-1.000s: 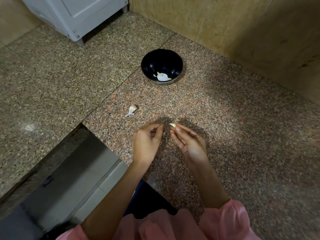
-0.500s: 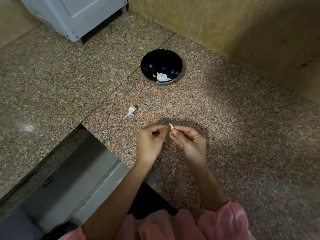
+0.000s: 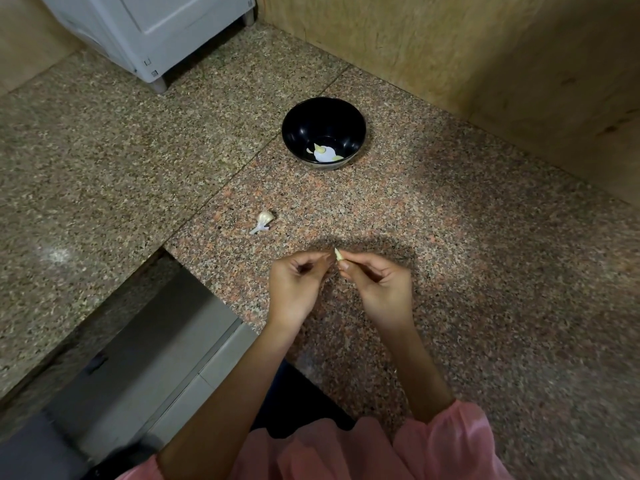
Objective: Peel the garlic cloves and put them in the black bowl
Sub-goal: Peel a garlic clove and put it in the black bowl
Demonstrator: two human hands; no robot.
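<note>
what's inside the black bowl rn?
The black bowl holds a few pale peeled garlic pieces at its bottom, bunched together. The exact count is unclear, and anything beneath them is covered.

Granite counter: bowl, clove.

A home kitchen is indicated by the speckled granite countertop. Behind it a white boxy appliance is stood, and a grey steel sink is sunk beside it.
</note>
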